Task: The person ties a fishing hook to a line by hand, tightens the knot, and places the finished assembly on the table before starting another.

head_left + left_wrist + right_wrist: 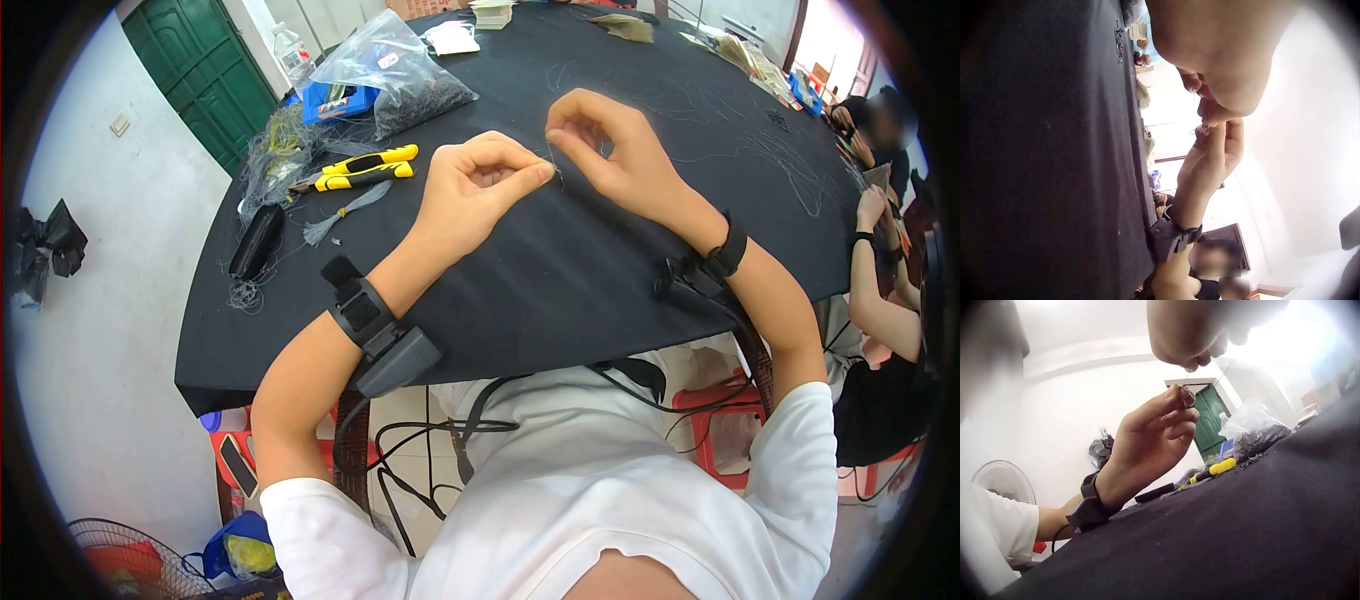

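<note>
My left hand (pixel 470 190), over the black-covered table (pixel 480 310), pinches a thin line (pixel 551 152) between thumb and forefinger. Close on its right, my right hand (pixel 625 160) has thumb and forefinger brought together on the same line, its other fingers curled. The fingertips of both hands are a short way apart in the head view. The right wrist view shows the left hand (pixel 1154 434) from the side, thumb and forefinger together above the table. In the left wrist view the right hand (pixel 1207 162) overlaps the near hand. What else sits at the fingertips is too small to tell.
Yellow-and-black pliers (pixel 365 178), a bundle of grey strands (pixel 348 212) and a black cylindrical thing (pixel 257 242) lie on the left. Behind them are tangled line (pixel 275 160), a blue box (pixel 335 103) and a clear bag (pixel 425 105) of dark pieces. Other people sit at right.
</note>
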`<action>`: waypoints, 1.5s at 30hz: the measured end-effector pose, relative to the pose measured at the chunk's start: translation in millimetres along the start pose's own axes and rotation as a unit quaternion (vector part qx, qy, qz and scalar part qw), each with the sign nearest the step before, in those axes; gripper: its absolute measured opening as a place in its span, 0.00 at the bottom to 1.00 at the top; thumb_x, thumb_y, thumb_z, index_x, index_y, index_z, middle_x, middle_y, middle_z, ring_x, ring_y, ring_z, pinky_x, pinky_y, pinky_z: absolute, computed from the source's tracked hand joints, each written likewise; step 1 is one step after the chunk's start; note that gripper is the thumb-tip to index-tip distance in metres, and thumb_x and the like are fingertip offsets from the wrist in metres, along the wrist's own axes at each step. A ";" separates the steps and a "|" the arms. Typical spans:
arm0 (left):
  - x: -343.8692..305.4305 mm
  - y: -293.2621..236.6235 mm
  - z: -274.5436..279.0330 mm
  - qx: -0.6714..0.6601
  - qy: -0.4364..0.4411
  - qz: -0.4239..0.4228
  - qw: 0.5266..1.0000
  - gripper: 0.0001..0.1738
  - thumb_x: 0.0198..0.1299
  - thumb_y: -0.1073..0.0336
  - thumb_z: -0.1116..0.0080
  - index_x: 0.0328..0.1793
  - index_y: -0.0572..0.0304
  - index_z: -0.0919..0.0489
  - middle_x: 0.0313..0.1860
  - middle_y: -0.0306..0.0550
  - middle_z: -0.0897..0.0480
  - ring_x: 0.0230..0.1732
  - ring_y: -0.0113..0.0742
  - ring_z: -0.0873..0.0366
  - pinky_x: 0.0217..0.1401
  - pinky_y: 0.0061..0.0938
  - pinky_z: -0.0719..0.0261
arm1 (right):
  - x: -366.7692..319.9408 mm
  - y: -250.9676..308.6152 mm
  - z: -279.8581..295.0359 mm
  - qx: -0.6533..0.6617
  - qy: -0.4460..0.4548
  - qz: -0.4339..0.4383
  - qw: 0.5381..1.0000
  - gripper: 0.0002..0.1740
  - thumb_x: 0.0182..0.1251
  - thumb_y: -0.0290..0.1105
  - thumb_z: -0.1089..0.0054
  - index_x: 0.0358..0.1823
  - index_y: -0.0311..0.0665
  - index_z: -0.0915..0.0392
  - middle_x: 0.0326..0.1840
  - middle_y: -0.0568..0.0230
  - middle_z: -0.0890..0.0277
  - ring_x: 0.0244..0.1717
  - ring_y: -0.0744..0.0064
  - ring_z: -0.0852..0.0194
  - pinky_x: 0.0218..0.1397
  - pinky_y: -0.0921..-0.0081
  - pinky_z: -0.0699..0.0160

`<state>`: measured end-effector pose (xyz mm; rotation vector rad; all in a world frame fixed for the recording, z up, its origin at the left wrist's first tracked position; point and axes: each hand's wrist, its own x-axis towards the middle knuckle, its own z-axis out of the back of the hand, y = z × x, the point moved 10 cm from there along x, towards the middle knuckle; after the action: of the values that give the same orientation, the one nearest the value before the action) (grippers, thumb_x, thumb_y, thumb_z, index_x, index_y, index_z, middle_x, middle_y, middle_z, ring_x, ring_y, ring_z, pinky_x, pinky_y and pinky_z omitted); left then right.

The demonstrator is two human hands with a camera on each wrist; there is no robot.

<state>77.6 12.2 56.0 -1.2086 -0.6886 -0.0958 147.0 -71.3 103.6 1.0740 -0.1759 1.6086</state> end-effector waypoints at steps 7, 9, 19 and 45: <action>-0.8 -13.8 8.4 -0.008 -0.045 -0.026 0.999 0.04 0.54 0.75 0.39 0.35 0.68 0.18 0.35 0.42 0.20 0.37 0.24 0.25 0.42 0.17 0.30 | -3.3 -18.5 -4.2 0.033 -0.001 -0.078 0.996 0.06 0.60 0.29 0.44 0.34 0.33 0.26 0.20 0.72 0.34 0.23 0.84 0.42 0.27 0.83 0.40; -0.9 -15.6 10.2 -0.010 -0.052 -0.035 0.998 0.04 0.54 0.75 0.39 0.35 0.68 0.18 0.35 0.42 0.20 0.36 0.24 0.26 0.41 0.17 0.30 | -3.9 -23.5 -7.0 0.035 0.010 -0.104 0.994 0.06 0.60 0.30 0.44 0.34 0.33 0.26 0.21 0.73 0.33 0.23 0.86 0.42 0.27 0.84 0.40; -0.7 -16.9 15.4 -0.032 -0.076 -0.048 0.995 0.03 0.53 0.76 0.38 0.35 0.68 0.18 0.35 0.43 0.21 0.36 0.24 0.24 0.41 0.17 0.26 | -20.5 -45.3 -45.2 0.277 0.072 -0.227 0.931 0.08 0.61 0.31 0.44 0.36 0.34 0.24 0.26 0.76 0.30 0.28 0.88 0.36 0.32 0.88 0.37; -1.1 5.3 29.1 -0.019 -0.126 0.027 0.991 0.08 0.57 0.71 0.40 0.41 0.68 0.20 0.37 0.42 0.18 0.39 0.22 0.23 0.44 0.15 0.28 | -46.0 -45.5 -81.4 0.457 0.133 -0.359 0.803 0.08 0.62 0.31 0.42 0.41 0.37 0.24 0.35 0.70 0.25 0.35 0.84 0.28 0.35 0.88 0.32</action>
<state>66.3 39.5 56.2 -1.2870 -0.8764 0.0916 138.8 -37.4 5.7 1.3552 1.1894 1.0665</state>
